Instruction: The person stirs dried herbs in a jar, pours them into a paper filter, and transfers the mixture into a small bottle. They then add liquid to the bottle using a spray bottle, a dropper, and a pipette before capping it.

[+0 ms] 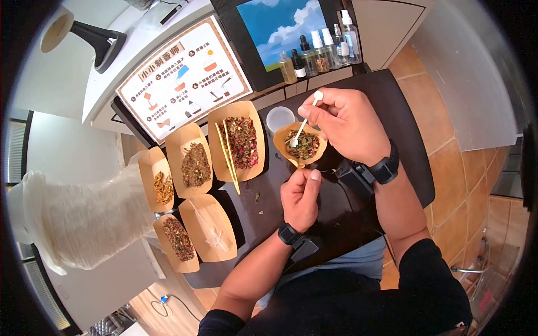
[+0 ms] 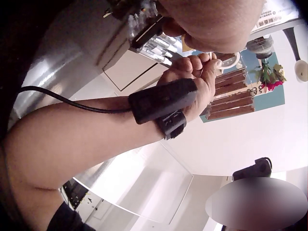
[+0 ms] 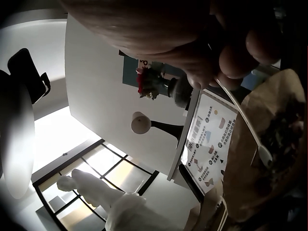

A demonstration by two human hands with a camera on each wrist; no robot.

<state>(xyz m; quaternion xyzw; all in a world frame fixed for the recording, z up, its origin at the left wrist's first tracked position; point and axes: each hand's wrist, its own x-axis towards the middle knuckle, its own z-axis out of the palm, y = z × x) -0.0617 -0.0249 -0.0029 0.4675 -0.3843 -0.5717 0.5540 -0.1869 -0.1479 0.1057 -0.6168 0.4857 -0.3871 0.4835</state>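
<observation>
A small brown paper cone [image 1: 315, 152] holds mixed dried petals and leaves [image 1: 305, 144]. My left hand [image 1: 301, 200] pinches its lower edge between thumb and fingers. Above it, my right hand [image 1: 353, 120] pinches a thin white spoon [image 1: 301, 130], whose bowl dips into the dried mix. From the right wrist view, the spoon [image 3: 243, 115] slants down from my fingers to the mix inside the brown paper [image 3: 240, 192]. My right hand [image 2: 185, 86] also shows in the left wrist view, where the paper is hidden.
Left of the cone are paper trays [image 1: 259, 159] of dried plants, one with yellow chopsticks [image 1: 228, 157] across it, and another with a clear packet [image 1: 216, 232]. A round clear cup [image 1: 279, 119] sits behind the cone. Bottles [image 1: 322, 56] line the back; a printed sign [image 1: 185, 78] stands back left.
</observation>
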